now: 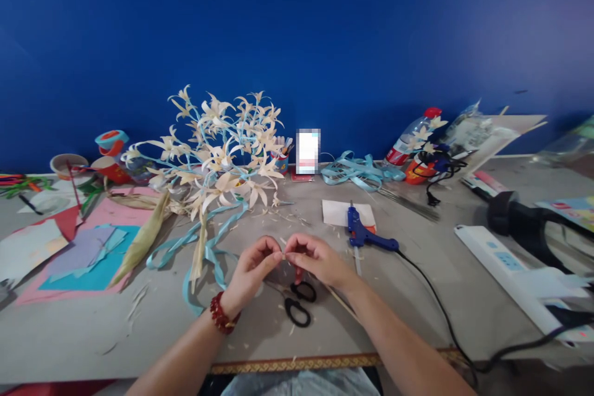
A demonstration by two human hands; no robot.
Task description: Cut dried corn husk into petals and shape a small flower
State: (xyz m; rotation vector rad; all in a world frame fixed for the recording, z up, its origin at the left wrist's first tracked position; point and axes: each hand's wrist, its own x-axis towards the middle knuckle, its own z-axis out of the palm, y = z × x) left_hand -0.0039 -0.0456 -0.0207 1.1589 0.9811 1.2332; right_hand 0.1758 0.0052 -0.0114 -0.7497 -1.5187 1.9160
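My left hand [257,266], with a red bead bracelet [223,314] at its wrist, pinches thumb against forefinger at the middle of the table. Fingertip to fingertip with it, my right hand [315,260] is closed in a pinch too. A tiny pale piece shows between them, too small to name. Just below the hands lie scissors [297,312] with black handles, their blades partly covered by my left hand. A thin pale strip [343,304] runs out under my right wrist. Left of the hands, blue ribbon [188,288] and dry husk strips [199,253] lie on the table.
Behind stands a bunch of cream husk flowers [218,154] on blue stems. To the right are a blue glue gun [366,232] with a trailing cord, a blue ribbon heap [355,170], a plastic bottle [411,136] and a power strip [503,266]. Coloured paper [93,284] lies left.
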